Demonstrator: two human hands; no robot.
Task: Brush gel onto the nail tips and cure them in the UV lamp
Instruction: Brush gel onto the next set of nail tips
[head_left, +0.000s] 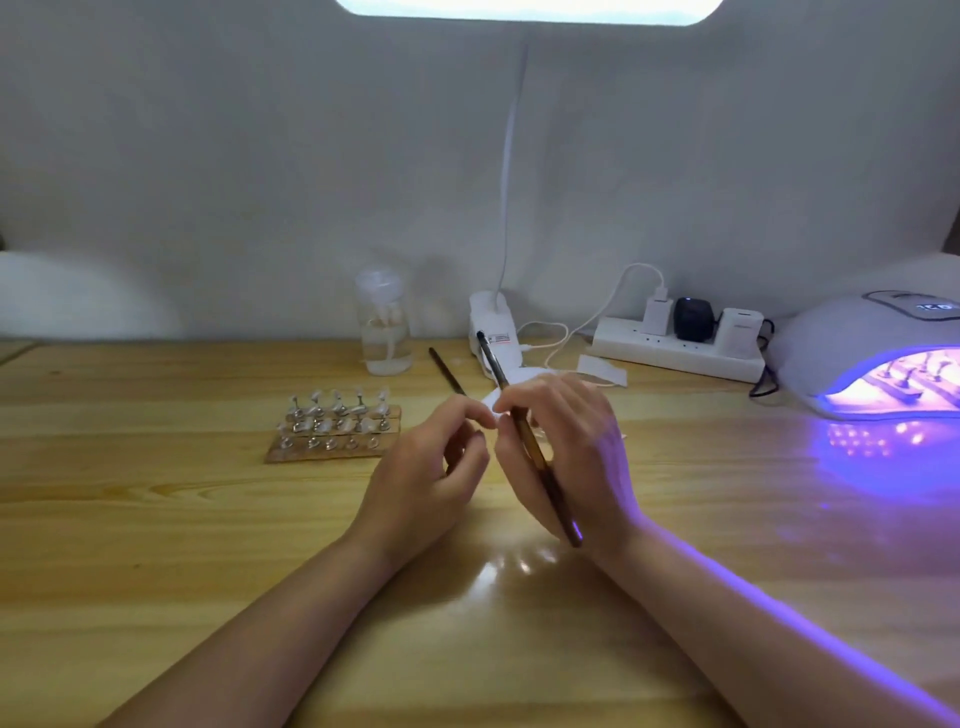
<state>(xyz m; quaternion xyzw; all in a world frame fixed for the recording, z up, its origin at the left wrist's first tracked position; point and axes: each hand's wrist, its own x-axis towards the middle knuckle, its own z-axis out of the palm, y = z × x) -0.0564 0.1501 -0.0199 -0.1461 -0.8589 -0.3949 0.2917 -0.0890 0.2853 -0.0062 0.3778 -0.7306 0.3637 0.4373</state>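
Head view: right hand (558, 447) gripped the brush (524, 431) pencil-fashion for control — left hand (436, 467) curled, seemingly pinching something small, steadying it.

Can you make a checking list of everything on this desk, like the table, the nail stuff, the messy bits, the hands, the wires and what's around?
Surface: wooden table, glossy, purple glow at right.
Job's things: nail tips on stands left of the hands; brush; UV lamp lit, stands inside.
Clutter: clear bottle; second stick; white paper scrap.
Hands: right hand holds the brush; left hand curled, contents unclear.
Cables: power strip with plugs and white cable.
Surroundings: white backdrop.
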